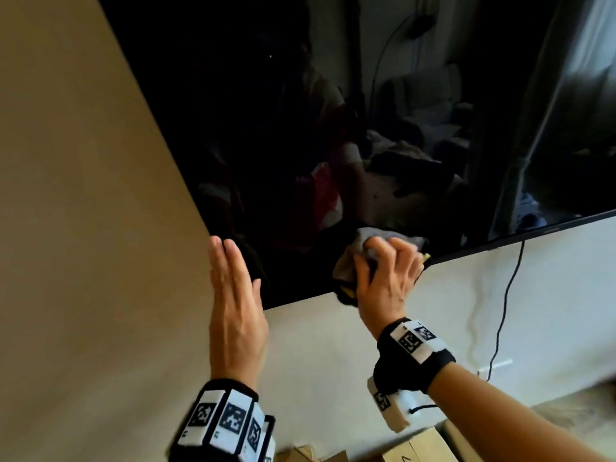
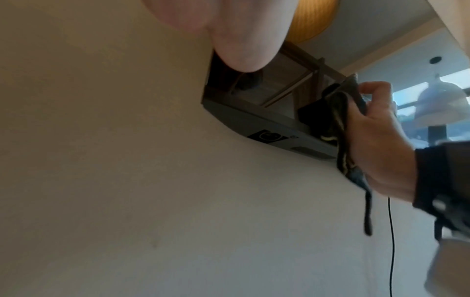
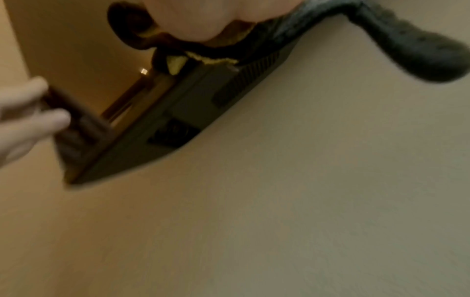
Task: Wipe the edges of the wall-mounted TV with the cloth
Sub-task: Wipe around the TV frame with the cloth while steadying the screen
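Flat against the TV's (image 1: 300, 128) corner, the left hand (image 1: 235, 301) lay straight-fingered; the right hand (image 1: 386, 278) bunched the cloth (image 1: 350, 261), likely soft and light, along its bottom edge.

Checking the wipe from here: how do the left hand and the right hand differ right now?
The left hand is flat, fingers straight, holding nothing; the right hand curls round the cloth. The left hand sits at the TV's lower left corner; the right hand works further right along the bottom edge, cloth wrapped over that edge. Both wear marker-tagged wristbands.
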